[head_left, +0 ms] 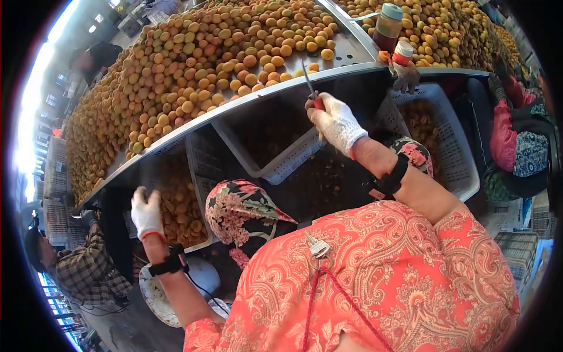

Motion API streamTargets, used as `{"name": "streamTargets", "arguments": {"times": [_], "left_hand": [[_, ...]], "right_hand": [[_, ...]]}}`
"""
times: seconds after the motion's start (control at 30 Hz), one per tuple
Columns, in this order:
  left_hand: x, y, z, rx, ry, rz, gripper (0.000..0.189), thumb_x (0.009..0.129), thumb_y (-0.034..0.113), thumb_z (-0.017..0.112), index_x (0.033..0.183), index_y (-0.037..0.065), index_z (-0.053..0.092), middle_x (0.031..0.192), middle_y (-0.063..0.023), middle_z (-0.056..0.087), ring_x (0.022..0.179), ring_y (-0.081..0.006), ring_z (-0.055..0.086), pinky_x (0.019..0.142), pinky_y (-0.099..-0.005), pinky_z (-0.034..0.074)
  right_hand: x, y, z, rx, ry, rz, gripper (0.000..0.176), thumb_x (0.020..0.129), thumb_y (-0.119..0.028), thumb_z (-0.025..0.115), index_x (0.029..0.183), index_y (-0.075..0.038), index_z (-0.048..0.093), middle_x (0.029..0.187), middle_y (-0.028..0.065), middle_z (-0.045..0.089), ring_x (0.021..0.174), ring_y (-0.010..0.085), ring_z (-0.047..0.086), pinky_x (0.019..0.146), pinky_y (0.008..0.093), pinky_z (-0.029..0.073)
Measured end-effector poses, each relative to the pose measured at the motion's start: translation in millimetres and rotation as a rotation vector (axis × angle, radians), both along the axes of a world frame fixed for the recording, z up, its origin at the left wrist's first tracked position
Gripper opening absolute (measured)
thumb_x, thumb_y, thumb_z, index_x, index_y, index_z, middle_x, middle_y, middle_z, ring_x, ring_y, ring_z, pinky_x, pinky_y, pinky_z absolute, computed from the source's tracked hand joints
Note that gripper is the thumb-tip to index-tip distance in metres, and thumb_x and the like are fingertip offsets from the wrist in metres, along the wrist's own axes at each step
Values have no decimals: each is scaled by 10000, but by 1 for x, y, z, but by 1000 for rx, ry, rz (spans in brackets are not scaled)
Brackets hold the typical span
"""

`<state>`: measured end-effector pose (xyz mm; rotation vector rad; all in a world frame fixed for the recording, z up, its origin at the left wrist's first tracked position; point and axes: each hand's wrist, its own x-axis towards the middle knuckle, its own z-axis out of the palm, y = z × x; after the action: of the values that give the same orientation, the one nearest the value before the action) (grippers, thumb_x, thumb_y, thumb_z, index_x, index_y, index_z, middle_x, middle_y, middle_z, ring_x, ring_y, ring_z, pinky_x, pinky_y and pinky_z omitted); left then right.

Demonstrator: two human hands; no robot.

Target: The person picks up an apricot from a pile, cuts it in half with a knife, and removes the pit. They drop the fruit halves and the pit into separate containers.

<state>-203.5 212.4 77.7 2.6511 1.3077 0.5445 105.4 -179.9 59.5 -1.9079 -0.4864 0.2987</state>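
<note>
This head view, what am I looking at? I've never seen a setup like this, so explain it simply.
There's no robot here: it is one picture from a camera on a person's head, looking forward and down past their own patterned top. Both hands wear white gloves. The right hand grips a knife with a red handle; the left hand appears empty, beside a crate of fruit pieces. On the metal table lies a big heap of orange-yellow fruit. A lidded jar stands near the table's edge. Other people are nearby.
</note>
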Motion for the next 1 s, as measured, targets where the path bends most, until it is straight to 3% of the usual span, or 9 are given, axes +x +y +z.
{"name": "streamTargets", "arguments": {"times": [0.1,0.23,0.3,0.5,0.6,0.7,0.83,0.93,1.0], "left_hand": [[73,-38,43,-609,-525,-290,270,926,171,610,1152,24,630,943,6,580,824,-83,518,720,-240,426],[192,-117,72,-484,-248,-545,310,908,210,612,1138,7,656,1027,-39,658,928,-113,574,809,-248,451],[244,-126,51,-355,-144,-674,359,889,185,606,1196,4,641,1091,-120,692,1038,-195,635,934,-292,466],[344,-86,-10,-17,284,-498,401,844,183,601,1230,81,641,1167,-174,680,1074,-291,658,935,-341,504],[371,-81,-19,-49,404,-428,402,836,192,607,1225,93,638,1168,-173,676,1057,-306,658,899,-363,525],[400,-40,-63,-365,299,-436,320,835,133,606,1145,77,660,957,-118,679,873,-266,670,738,-365,568],[403,-36,-60,-390,441,-446,290,827,90,598,1109,68,664,877,-80,638,750,-205,625,633,-326,536],[369,-75,-23,-916,-311,-505,321,795,-15,548,1096,29,651,900,-63,628,678,-130,549,561,-233,422],[334,-134,28,-1307,-582,-562,399,803,-69,487,1186,-24,587,1034,-96,622,797,-136,591,714,-219,466]], "right_hand": [[-13,-7,3,250,519,131,160,948,-195,553,1045,-71,586,745,17,565,515,113,536,456,273,453],[-7,-19,-28,-20,234,200,325,933,-286,563,1061,13,580,936,234,666,921,376,648,818,418,487],[-2,-29,-37,-70,214,178,337,919,-291,578,1060,15,585,954,243,666,941,382,647,828,417,487],[21,-50,-62,-89,307,135,344,888,-280,613,1065,15,607,939,213,679,906,331,664,808,388,497],[31,-53,-67,-87,338,102,332,888,-272,615,1071,6,610,900,188,675,862,293,659,785,375,497],[36,-51,-70,-89,452,106,322,897,-262,611,1068,10,608,895,187,671,845,285,648,786,373,493],[35,-53,-59,110,457,109,219,938,-234,579,998,-24,592,781,75,610,714,155,585,653,292,455],[32,-55,-43,381,586,104,146,969,-209,547,938,-68,563,717,-29,497,605,44,466,548,211,372],[30,-59,-24,400,613,139,146,975,-200,536,951,-59,567,728,-23,505,612,41,452,555,208,378]]}}
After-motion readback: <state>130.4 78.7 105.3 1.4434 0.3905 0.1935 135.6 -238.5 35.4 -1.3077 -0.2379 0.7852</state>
